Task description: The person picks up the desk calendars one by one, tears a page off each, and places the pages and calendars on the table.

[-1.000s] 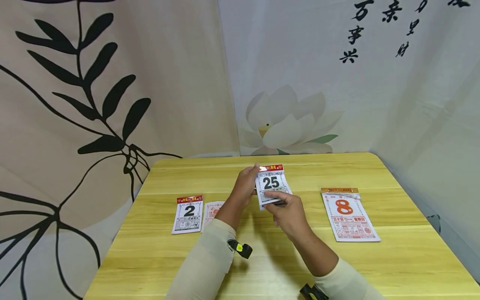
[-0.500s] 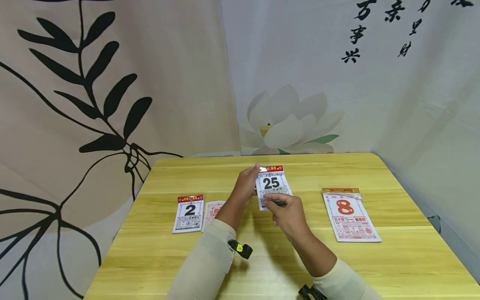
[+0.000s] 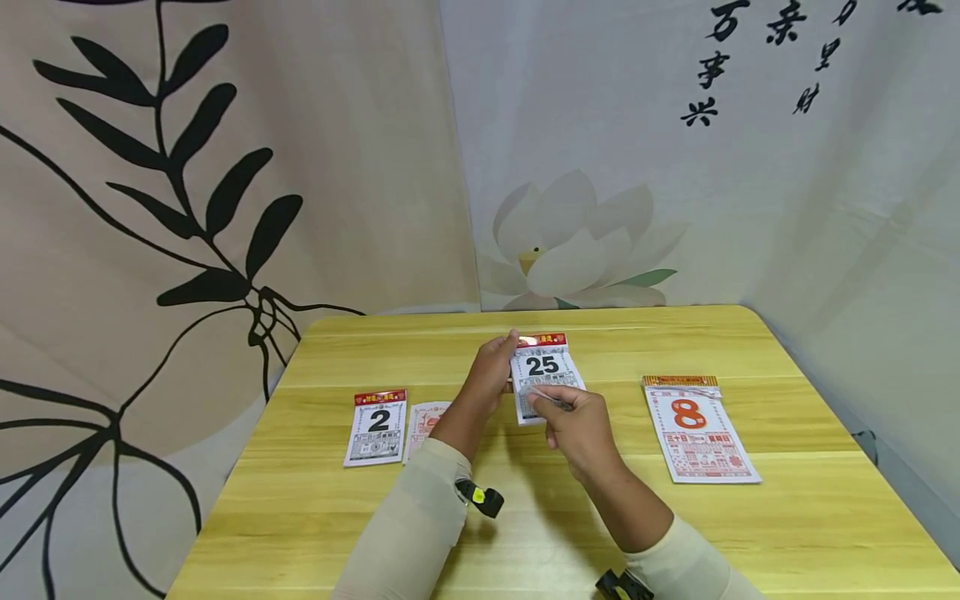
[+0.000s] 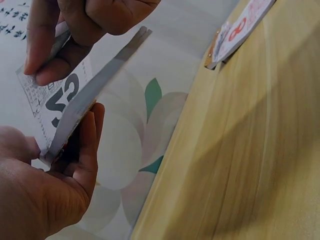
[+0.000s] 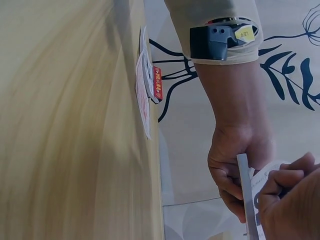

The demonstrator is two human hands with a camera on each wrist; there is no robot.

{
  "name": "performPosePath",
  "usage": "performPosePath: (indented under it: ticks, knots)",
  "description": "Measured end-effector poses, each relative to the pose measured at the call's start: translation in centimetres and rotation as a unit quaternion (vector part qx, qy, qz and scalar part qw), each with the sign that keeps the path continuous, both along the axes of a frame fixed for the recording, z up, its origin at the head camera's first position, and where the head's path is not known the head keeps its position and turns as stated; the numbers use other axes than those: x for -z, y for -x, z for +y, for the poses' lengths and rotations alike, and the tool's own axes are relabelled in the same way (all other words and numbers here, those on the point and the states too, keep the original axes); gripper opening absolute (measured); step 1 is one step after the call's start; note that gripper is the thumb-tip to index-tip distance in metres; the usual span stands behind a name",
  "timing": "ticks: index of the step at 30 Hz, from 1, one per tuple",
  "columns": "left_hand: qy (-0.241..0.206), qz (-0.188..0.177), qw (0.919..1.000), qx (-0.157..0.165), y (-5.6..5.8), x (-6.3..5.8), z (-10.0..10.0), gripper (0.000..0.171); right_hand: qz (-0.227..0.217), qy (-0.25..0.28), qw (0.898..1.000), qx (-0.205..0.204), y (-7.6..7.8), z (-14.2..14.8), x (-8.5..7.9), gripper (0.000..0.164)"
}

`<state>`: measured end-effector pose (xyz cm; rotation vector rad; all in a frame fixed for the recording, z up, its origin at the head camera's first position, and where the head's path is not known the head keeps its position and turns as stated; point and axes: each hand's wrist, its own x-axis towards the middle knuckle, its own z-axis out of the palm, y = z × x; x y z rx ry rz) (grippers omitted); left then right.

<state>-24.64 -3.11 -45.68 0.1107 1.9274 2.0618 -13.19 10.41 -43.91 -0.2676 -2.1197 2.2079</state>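
Note:
A tear-off calendar (image 3: 542,365) with a red header and a black "25" is held up over the table by my left hand (image 3: 491,367), which grips its top left side. In the left wrist view the thumb lies on the calendar's face and the fingers behind it; the pad (image 4: 102,82) appears edge-on as a thick stack. My right hand (image 3: 573,417) is at the calendar's lower part. Between its thumb and index finger it pinches paper at the bottom of the front sheet, largely covered by the fingers.
Left on the wooden table (image 3: 600,533) lies a small calendar (image 3: 375,429) showing "2". Beside it a loose pink-printed sheet (image 3: 424,421) is partly behind the left forearm. A bigger calendar (image 3: 702,433) with a red "8" lies at right. Printed curtains (image 3: 360,167) hang behind.
My right thumb and index finger have shifted slightly on the paper at the calendar's bottom. The "25" calendar has sunk a little. The other calendars have stayed put.

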Motion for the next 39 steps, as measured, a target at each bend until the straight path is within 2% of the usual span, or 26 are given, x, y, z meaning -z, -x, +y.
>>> performPosePath:
  ticks: [7, 20, 39]
  knots:
    - [-0.003, -0.003, 1.0000, 0.002, 0.06, 0.28, -0.10, 0.054, -0.010, 0.018, 1.000, 0.010, -0.02, -0.09, -0.10, 0.022]
    - [-0.001, -0.010, 0.9998, 0.019, 0.24, 0.56, -0.30, 0.056, -0.025, 0.055, 0.998, 0.017, 0.07, -0.01, -0.06, 0.025]
    - [-0.001, -0.011, 0.9996, 0.028, 0.22, 0.52, -0.30, 0.052, -0.031, 0.063, 0.997, 0.020, 0.17, 0.23, -0.04, 0.026]
